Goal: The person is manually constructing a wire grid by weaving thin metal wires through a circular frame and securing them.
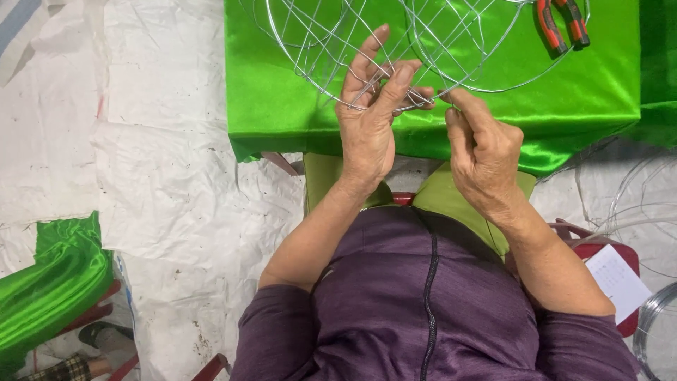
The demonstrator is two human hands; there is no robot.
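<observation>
We see the left hand (367, 120) with its fingers (364, 60) curled through the wire frame (331, 49) at the near edge of the desk (282, 106), which is draped in green satin; the right hand (486, 159) pinches the frame's rim just beside it, fingers (465, 102) closed on the wire. Red-handled pliers (562, 25) lie at the desk's far right corner; coils of wire (652, 331) sit on the floor, well apart.

I count two round wire frames (395, 42) on the green tabletop (282, 106), one pair of red-handled pliers (562, 25), my two hands, left hand (370, 116) and right hand (483, 152), and one white paper slip (618, 279).
</observation>
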